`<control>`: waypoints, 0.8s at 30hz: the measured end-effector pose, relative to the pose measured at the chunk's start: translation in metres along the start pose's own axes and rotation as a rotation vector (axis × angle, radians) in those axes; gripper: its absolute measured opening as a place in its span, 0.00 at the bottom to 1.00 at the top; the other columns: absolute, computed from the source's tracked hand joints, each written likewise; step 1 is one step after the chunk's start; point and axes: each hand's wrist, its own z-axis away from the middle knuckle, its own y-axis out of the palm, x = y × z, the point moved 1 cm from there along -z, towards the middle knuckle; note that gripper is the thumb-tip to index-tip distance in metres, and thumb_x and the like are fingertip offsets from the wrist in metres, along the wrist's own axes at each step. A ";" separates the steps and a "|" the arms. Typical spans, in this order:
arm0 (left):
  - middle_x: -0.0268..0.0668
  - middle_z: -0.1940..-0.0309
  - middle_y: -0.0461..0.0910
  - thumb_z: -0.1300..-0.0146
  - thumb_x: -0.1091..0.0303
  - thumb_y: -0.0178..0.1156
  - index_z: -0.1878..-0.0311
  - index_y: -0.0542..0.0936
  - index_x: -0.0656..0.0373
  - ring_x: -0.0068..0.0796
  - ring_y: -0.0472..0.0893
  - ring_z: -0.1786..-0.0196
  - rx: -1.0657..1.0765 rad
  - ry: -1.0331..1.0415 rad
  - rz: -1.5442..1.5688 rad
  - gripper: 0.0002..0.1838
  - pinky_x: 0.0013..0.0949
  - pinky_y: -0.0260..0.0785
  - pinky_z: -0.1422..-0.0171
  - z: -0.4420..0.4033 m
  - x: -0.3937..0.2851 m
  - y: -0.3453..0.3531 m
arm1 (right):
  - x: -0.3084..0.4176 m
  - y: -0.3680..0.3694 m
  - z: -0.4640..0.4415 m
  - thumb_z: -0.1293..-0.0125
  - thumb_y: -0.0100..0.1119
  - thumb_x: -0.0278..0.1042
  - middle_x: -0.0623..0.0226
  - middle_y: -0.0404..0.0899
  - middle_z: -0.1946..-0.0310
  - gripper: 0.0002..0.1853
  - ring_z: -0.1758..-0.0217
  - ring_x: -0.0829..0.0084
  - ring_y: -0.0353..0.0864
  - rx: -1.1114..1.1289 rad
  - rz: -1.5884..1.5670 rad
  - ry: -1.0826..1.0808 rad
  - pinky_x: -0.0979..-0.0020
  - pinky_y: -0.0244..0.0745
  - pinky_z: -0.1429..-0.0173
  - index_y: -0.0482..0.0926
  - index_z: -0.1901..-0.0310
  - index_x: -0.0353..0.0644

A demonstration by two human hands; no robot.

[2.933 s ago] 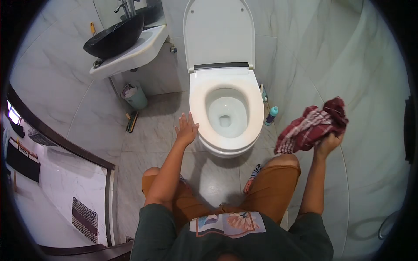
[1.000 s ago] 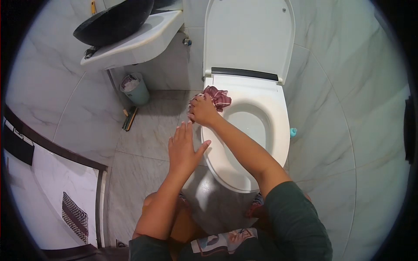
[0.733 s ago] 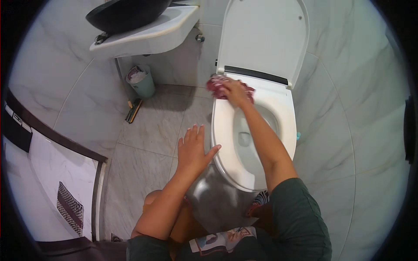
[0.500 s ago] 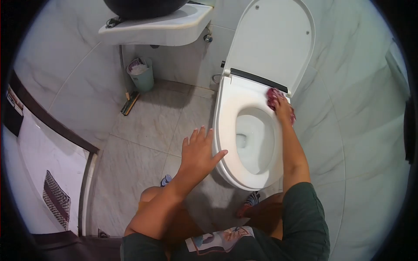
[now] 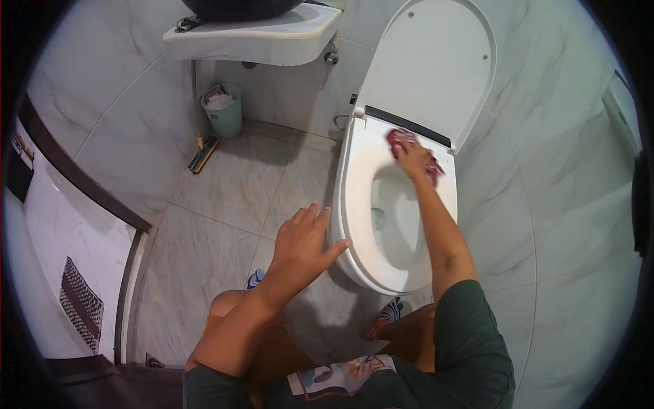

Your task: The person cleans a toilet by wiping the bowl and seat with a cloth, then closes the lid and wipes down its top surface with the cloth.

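Note:
My right hand [image 5: 413,161] presses a red checked cloth [image 5: 400,140] onto the back part of the white toilet seat [image 5: 359,204], just in front of the black hinge strip [image 5: 407,125]. The cloth is bunched beneath the fingers and sticks out on both sides of them. Over the left front side of the toilet, my left hand [image 5: 303,238] has its fingers spread and holds nothing; its thumb tip is at the seat's outer edge. The toilet lid [image 5: 432,65] stands raised behind the seat.
A white counter [image 5: 255,46] with a black basin [image 5: 242,8] is at the upper left. Beneath it are a light blue bin [image 5: 225,117] and a floor brush [image 5: 203,155]. A doorway edge [image 5: 88,176] and a patterned mat [image 5: 80,303] lie to the left.
The cloth, first held up at the right, came down to the toilet's back left, crossed to its right side, and has now moved back leftward. My left hand stays beside the seat. The view has shifted.

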 end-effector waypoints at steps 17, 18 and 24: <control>0.49 0.41 0.71 0.41 0.48 0.58 0.45 0.75 0.61 0.46 0.69 0.38 -0.004 -0.194 -0.010 0.29 0.40 0.63 0.37 -0.055 0.008 0.043 | 0.137 -0.023 0.100 0.38 0.52 0.53 0.58 0.58 0.34 0.17 0.33 0.54 0.56 0.221 -0.199 -0.338 0.40 0.49 0.35 0.79 0.49 0.62; 0.48 0.42 0.72 0.41 0.48 0.58 0.46 0.76 0.60 0.45 0.70 0.39 -0.019 -0.210 0.031 0.28 0.39 0.64 0.38 -0.058 0.004 0.042 | 0.140 -0.037 0.123 0.39 0.54 0.51 0.59 0.59 0.35 0.16 0.34 0.54 0.57 0.225 -0.222 -0.383 0.41 0.52 0.37 0.80 0.51 0.61; 0.46 0.44 0.74 0.39 0.49 0.57 0.48 0.76 0.60 0.45 0.72 0.41 -0.169 -0.170 0.146 0.25 0.38 0.64 0.39 -0.057 -0.008 0.058 | 0.114 -0.111 0.285 0.45 0.58 0.47 0.62 0.63 0.39 0.13 0.38 0.59 0.61 0.165 -0.128 -0.677 0.50 0.61 0.47 0.81 0.60 0.53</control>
